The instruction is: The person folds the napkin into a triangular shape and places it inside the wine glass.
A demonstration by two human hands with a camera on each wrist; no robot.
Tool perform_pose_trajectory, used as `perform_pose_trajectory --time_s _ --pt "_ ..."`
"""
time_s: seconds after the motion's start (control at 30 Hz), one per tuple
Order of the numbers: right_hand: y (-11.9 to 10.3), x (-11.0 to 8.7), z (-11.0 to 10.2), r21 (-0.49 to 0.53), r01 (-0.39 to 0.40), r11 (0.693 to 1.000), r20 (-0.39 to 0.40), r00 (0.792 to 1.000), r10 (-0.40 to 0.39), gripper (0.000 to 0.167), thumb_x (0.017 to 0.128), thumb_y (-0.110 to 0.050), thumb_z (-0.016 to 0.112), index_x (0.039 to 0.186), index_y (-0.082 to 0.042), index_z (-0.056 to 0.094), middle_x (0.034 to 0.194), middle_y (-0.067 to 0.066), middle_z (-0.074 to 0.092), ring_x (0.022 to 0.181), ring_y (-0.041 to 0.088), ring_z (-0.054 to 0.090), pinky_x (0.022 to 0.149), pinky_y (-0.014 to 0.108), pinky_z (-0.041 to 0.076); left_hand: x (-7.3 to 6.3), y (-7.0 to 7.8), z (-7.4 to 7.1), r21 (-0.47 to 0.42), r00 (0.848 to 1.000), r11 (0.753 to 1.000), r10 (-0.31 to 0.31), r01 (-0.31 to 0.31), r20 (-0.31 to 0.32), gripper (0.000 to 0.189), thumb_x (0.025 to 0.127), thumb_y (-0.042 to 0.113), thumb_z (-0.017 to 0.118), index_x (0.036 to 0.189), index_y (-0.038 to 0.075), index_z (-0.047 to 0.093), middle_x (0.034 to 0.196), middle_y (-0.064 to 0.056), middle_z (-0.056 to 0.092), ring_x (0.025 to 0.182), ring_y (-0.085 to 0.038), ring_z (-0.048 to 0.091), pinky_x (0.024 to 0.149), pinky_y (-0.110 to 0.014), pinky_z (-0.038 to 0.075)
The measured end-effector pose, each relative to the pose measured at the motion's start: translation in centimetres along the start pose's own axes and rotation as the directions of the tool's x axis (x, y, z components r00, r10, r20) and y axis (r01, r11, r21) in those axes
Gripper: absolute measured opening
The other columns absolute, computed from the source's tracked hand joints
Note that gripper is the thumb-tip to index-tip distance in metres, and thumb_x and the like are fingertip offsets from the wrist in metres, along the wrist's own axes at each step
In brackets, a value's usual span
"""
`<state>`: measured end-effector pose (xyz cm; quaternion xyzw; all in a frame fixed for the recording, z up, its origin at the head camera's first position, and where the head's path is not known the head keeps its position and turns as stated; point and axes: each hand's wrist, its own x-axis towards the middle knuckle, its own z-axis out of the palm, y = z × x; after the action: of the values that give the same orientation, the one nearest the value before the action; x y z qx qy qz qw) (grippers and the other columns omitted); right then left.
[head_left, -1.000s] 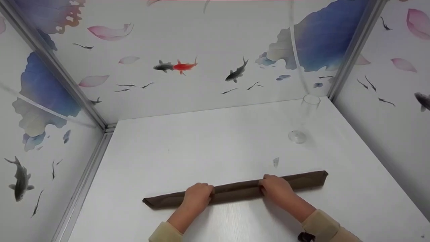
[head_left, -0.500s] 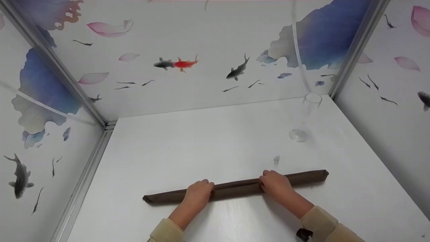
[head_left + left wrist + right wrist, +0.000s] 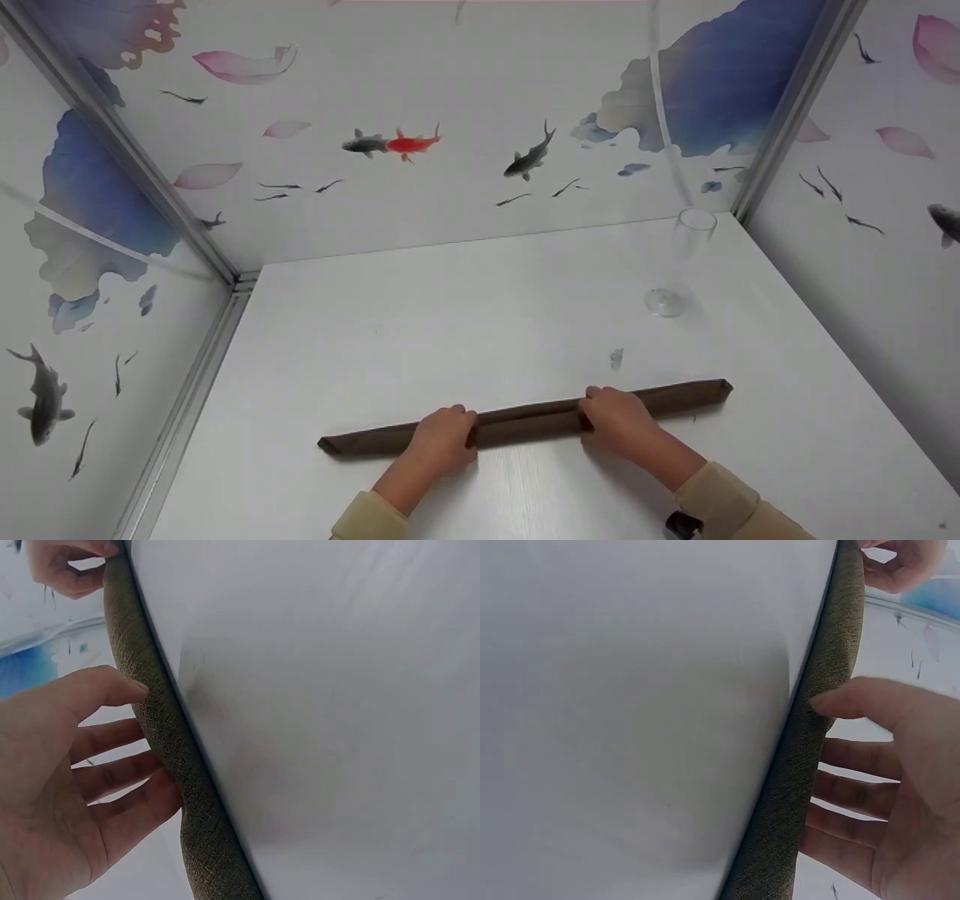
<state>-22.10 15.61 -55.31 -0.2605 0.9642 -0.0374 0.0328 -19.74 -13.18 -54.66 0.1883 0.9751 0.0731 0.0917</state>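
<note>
A brown woven cloth (image 3: 529, 426), rolled into a long narrow strip, lies across the front of the white table, its right end a little farther back. Left of its middle, my left hand (image 3: 442, 441) grips the roll. My right hand (image 3: 619, 421) holds it right of the middle, about a forearm's width away. In the left wrist view the thumb lies on the near side of the cloth (image 3: 166, 716) and the fingers reach behind it. The right wrist view shows the same hold, with the thumb (image 3: 840, 699) pressed on the roll.
A clear stemmed glass (image 3: 664, 303) stands at the back right of the table. A small grey mark (image 3: 616, 358) shows on the tabletop between glass and cloth. Printed wall panels with fish and petals enclose the table (image 3: 420, 322) at the back and both sides.
The roll looks slightly narrower at its right end than a second ago. Both hands keep their places on it, having risen a touch and come back down.
</note>
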Motion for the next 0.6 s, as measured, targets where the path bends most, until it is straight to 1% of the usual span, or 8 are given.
perform_pose_trajectory --time_s 0.17,0.23,0.4,0.6 --pt "-0.08 -0.2 0.05 -0.041 0.025 0.999 -0.019 0.999 -0.026 0.014 0.077 0.003 0.078 0.084 -0.003 0.067 0.079 0.007 0.056 0.07 0.024 0.057 0.061 0.035 0.051 -0.11 0.4 0.22 0.032 1.0 0.999 -0.001 0.002 -0.013 0.028 0.081 0.019 0.079 0.102 0.006 0.067 0.085 -0.002 0.059 0.078 -0.02 0.057 0.072 -0.035 0.051" --pt "-0.06 -0.22 0.03 -0.043 0.028 0.999 -0.028 0.999 -0.029 0.013 0.077 0.004 0.077 0.082 -0.004 0.068 0.076 0.006 0.055 0.068 0.023 0.057 0.06 0.034 0.051 -0.11 0.5 0.37 0.05 1.0 0.999 0.001 0.0 -0.018 0.03 0.081 0.02 0.08 0.104 0.005 0.067 0.086 -0.004 0.06 0.08 -0.021 0.059 0.073 -0.035 0.052" --pt "0.06 -0.17 -0.07 -0.015 0.034 0.999 -0.065 0.997 -0.035 0.012 0.079 0.001 0.077 0.074 -0.007 0.069 0.071 0.004 0.051 0.063 0.021 0.054 0.055 0.033 0.048 -0.24 0.65 0.54 0.087 0.998 0.996 0.011 -0.006 -0.058 0.027 0.083 0.021 0.079 0.102 0.005 0.067 0.086 -0.005 0.06 0.08 -0.022 0.06 0.072 -0.034 0.052" --pt "0.3 -0.12 -0.15 0.016 0.03 0.999 -0.064 0.998 -0.029 0.007 0.081 -0.005 0.077 0.077 -0.009 0.072 0.071 0.001 0.052 0.066 0.021 0.058 0.056 0.033 0.049 -0.44 0.68 0.47 0.118 0.993 0.993 0.027 -0.013 -0.112 0.018 0.086 0.02 0.075 0.094 0.005 0.067 0.08 -0.005 0.058 0.074 -0.022 0.059 0.066 -0.033 0.051"
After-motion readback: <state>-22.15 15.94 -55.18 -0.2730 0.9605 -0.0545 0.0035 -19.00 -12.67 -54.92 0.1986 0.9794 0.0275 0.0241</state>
